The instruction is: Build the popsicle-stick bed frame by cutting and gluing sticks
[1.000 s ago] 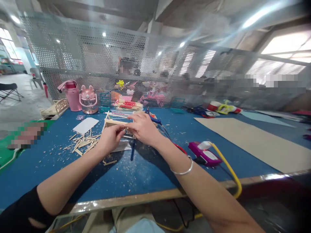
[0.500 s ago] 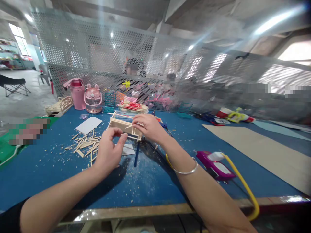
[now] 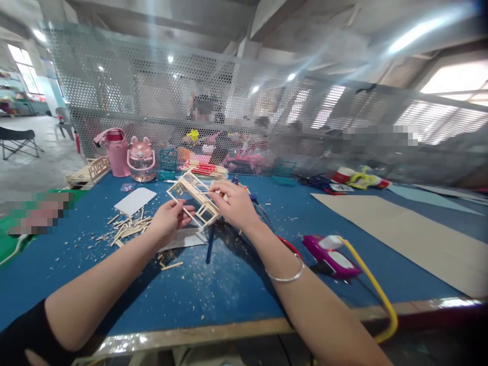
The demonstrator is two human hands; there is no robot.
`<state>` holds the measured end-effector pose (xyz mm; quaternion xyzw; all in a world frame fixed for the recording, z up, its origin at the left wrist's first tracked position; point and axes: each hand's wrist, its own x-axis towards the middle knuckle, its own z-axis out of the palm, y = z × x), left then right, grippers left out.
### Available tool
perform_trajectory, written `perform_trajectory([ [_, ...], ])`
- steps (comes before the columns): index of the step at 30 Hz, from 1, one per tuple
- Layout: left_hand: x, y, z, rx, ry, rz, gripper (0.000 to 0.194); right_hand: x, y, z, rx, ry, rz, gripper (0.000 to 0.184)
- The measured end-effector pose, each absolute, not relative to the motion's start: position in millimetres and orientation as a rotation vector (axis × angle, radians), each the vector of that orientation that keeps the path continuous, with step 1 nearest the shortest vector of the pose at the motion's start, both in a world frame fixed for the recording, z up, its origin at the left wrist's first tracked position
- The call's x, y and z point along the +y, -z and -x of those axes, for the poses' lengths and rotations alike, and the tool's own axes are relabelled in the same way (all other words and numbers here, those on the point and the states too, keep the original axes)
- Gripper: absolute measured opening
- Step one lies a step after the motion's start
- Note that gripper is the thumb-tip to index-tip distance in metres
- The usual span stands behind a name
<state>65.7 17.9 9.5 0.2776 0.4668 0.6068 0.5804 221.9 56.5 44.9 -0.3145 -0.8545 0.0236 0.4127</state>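
A small frame of pale wooden sticks (image 3: 195, 197) is held tilted above the blue table, its open side partly turned toward me. My left hand (image 3: 172, 216) grips its near left edge, thumb on top and fingers underneath. At its right side, my right hand (image 3: 234, 202) is closed with thumb and fingertips pinched against the frame; whether a small piece sits between them I cannot make out. Beneath the frame lies a white paper sheet (image 3: 186, 240), next to a dark blue stick-like tool (image 3: 209, 245). Loose wooden sticks (image 3: 129, 227) are piled left of my left hand.
A pink thermos (image 3: 117, 155) and a clear pink bottle (image 3: 141, 161) stand at the back left. Red-marked sticks (image 3: 204, 169) lie behind the frame. Right of my arm are a purple power strip (image 3: 331, 256) with a yellow cable (image 3: 377, 284) and tan cardboard (image 3: 396, 234). A perforated screen (image 3: 152, 96) closes the back.
The stick frame has been lifted and tilted, showing more of its inner bars. My left hand has moved under its near edge and grips it. The view has shifted slightly.
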Motion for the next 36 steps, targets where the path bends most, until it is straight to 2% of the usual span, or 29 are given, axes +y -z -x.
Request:
perform_trajectory([
  [3,15,-15,-56,1.076,-1.419,-0.795,0.004,45,-37,-226,-2.075,-0.133,0.767,0.013],
  [8,7,-20,-44,1.092,-1.309,-1.182,0.016,36,-19,-226,-2.016,-0.146,0.746,0.011],
  [15,4,-1,-41,1.155,-1.328,-1.401,0.025,40,2,-208,-1.859,-0.319,0.826,0.010],
  [19,2,11,-44,1.184,-1.311,-1.547,0.024,42,9,-203,-1.909,-0.469,0.858,0.011],
  [27,-3,17,-39,1.281,-1.359,-1.370,0.042,37,6,-205,-2.004,-0.464,0.758,0.012],
  [36,-10,13,-39,1.408,-1.352,-1.285,0.041,39,13,-199,-1.976,-0.297,0.696,0.009],
])
